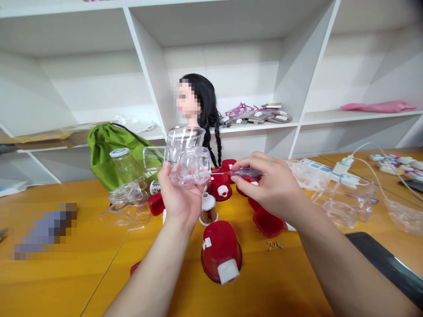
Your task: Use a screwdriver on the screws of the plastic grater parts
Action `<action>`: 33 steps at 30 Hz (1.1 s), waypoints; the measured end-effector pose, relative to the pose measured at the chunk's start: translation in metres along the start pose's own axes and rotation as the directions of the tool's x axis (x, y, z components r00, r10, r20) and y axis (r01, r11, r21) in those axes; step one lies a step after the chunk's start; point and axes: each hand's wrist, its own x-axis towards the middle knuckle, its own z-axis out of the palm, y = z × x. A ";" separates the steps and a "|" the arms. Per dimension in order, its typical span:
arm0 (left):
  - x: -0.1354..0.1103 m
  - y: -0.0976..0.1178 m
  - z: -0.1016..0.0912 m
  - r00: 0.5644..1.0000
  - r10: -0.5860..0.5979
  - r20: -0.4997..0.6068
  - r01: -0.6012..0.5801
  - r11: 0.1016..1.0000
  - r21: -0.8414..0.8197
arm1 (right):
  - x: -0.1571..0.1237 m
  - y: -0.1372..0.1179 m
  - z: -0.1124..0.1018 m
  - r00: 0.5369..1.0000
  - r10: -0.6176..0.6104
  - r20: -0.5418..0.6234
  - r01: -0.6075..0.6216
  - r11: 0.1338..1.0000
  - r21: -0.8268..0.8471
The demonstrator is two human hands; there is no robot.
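My left hand (178,196) is raised and shut on a clear plastic housing (194,166), which has a clear plastic cup (185,141) standing above it. My right hand (269,187) grips a screwdriver (247,173) with a dark translucent handle. Its thin metal shaft points left and reaches the clear housing. Several small screws (274,245) lie on the orange table (280,286) below my right hand. Upturned red plastic cups (220,251) and a red tray-like part (268,222) stand close to both hands.
More clear plastic parts lie left (127,207) and right (343,202) of my hands, beside a glass jar (124,166) and green drawstring bag (109,154). Behind stand white shelves (231,136) holding a mannequin head (198,105). A dark tablet (386,262) lies front right; white cables run back right.
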 end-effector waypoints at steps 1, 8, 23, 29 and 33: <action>0.000 0.000 0.000 1.000 -0.001 0.005 0.001 1.000 0.000 | 0.000 0.000 0.000 1.000 -0.003 0.004 0.003 1.000 0.002; 0.000 0.000 0.001 1.000 -0.010 0.010 0.010 1.000 -0.011 | 0.000 0.001 0.002 1.000 -0.003 0.007 0.003 1.000 0.012; 0.002 0.001 -0.001 0.997 0.080 -0.012 -0.080 0.997 0.014 | 0.002 0.002 -0.002 0.947 0.203 0.247 -0.185 0.978 -0.097; 0.003 0.001 -0.001 0.997 0.065 -0.032 -0.064 0.998 0.023 | 0.002 0.005 0.001 0.988 0.115 0.107 -0.123 0.990 0.071; 0.004 0.002 -0.002 0.999 0.052 -0.015 -0.051 0.998 0.035 | 0.000 0.007 0.002 0.976 0.143 0.164 -0.162 0.981 0.110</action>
